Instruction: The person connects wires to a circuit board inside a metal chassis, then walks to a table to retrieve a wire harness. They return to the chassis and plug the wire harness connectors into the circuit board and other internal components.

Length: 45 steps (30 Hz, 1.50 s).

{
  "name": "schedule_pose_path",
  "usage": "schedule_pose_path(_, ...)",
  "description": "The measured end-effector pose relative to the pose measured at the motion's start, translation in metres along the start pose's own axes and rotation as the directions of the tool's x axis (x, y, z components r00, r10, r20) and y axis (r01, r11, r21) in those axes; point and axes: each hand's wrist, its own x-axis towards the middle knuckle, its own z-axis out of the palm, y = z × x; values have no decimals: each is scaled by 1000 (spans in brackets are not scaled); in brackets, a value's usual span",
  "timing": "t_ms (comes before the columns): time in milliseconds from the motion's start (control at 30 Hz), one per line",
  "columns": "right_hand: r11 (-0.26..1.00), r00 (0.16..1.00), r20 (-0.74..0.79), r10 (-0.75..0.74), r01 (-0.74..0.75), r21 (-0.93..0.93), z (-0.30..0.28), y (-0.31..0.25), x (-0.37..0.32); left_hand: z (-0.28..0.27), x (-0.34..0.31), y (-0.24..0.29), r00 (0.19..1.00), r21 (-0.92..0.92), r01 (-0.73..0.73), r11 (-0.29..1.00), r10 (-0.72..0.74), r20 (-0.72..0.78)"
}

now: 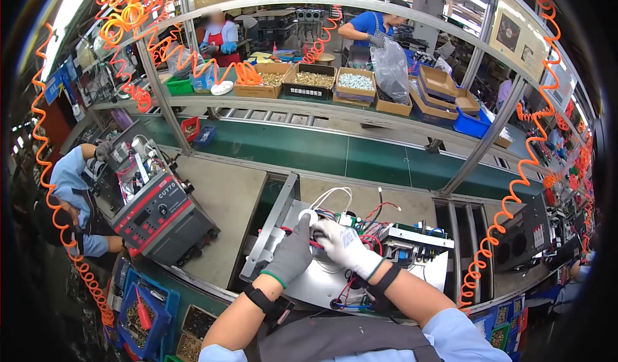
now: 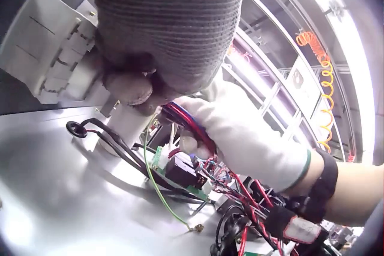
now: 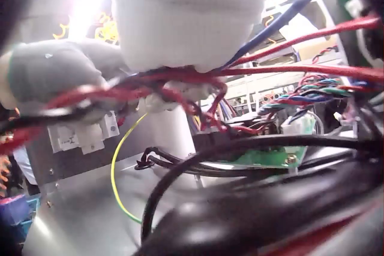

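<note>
My left hand (image 1: 293, 256), in a grey knitted glove, has its fingers at the top of a white upright cylinder (image 2: 123, 127). From above, the cylinder's round white end (image 1: 309, 215) shows beside the index finger. My right hand (image 1: 347, 246), white-gloved, pinches a bundle of red, blue and black wires (image 3: 180, 79) right next to the cylinder. Both hands work over the sheet-metal base (image 1: 315, 288) of an opened machine. A yellow-green wire (image 3: 114, 172) hangs down near the cylinder, and a green circuit board (image 3: 264, 159) sits behind it.
A finished-looking machine marked CUT70 (image 1: 158, 214) stands on the left. The opened machine's upright grey panel (image 1: 273, 230) rises beside my left hand. Orange coiled hoses (image 1: 502, 214) hang at both sides. Boxes of small parts (image 1: 309, 82) line the shelf beyond a green conveyor (image 1: 322, 153).
</note>
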Motion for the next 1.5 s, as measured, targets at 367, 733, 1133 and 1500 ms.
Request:
schedule_pose_path(367,969,959,256,124,-61,-241,-19,-31,-10,3,9,-3,1000,27,-19,999,18,8)
schedule_pose_path(733,952,826,475,304,-270,-141,-34,-24,10,31,-1,-19,951,-232,-137,963,63,-302)
schedule_pose_path(1133,930,807,463,366,-332,-158,-30,-10,10,45,1,-35,813,-259,-472,842,304,-496)
schedule_pose_path(1500,980,947,256,194,-199,-7,-33,-6,-2,26,-8,-19,830,-292,-489,822,335,-445)
